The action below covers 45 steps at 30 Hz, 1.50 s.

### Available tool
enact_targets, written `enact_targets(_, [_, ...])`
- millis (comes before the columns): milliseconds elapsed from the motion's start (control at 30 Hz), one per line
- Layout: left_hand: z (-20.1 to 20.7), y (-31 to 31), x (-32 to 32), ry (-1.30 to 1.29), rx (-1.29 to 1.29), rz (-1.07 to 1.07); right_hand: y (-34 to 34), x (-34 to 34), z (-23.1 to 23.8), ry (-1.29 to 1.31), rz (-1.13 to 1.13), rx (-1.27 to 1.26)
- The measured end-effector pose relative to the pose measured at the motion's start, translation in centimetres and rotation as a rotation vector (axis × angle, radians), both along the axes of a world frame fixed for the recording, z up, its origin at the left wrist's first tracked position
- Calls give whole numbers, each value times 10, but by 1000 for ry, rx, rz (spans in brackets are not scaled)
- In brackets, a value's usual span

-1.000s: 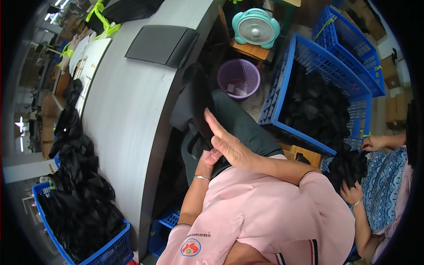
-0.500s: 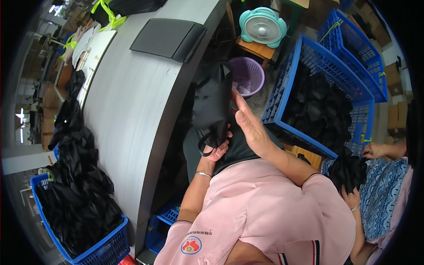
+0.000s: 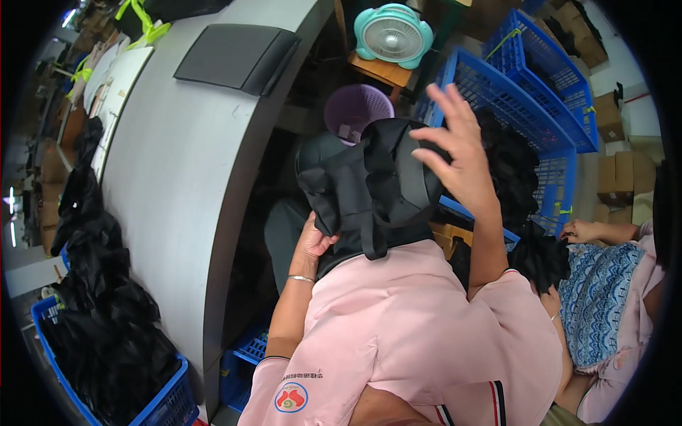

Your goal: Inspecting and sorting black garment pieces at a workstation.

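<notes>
The left hand [image 3: 317, 238] has its fingers closed on the lower-left edge of a black fabric piece [image 3: 355, 177], while the right hand [image 3: 455, 156] is spread wide at its right end, gripping nothing; whether its fingertips brush the cloth cannot be told. The piece sits at the centre of the frame, over the lap, below the purple basket [image 3: 359, 99] and right of the grey table [image 3: 170, 177], with a strap [image 3: 371, 241] hanging toward the pink shirt [image 3: 412, 312]. To handle it well, it would seem best to keep the left pinch firm near the edge, let the right palm support the far end evenly, and keep the strap from folding underneath.
</notes>
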<state>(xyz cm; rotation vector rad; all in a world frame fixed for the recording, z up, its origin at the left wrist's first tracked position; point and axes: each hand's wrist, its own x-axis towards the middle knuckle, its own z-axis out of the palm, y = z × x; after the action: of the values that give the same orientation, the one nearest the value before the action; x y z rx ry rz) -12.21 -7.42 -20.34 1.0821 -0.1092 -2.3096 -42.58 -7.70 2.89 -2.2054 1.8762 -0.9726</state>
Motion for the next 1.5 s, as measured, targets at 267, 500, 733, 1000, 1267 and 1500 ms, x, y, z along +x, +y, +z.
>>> enact_targets(267, [14, -1, -4, -67, -126, -30, 8, 6, -27, 124, 81, 375])
enact_targets(500, [22, -1, -3, -31, -116, -31, 9, -6, -24, 92, 84, 420])
enact_targets(733, [20, -2, 0, 31, -156, -27, 8, -24, -29, -9, -13, 266])
enact_targets(1000, [34, -3, -2, 35, -166, -12, 4, -15, -29, -107, -128, 252])
enact_targets(1267, [38, -4, -4, 46, -233, -47, 5, -10, -33, -105, -107, 288])
enact_targets(1500, [38, -4, -5, 36, -230, -55, 6, -8, -35, -104, -97, 306])
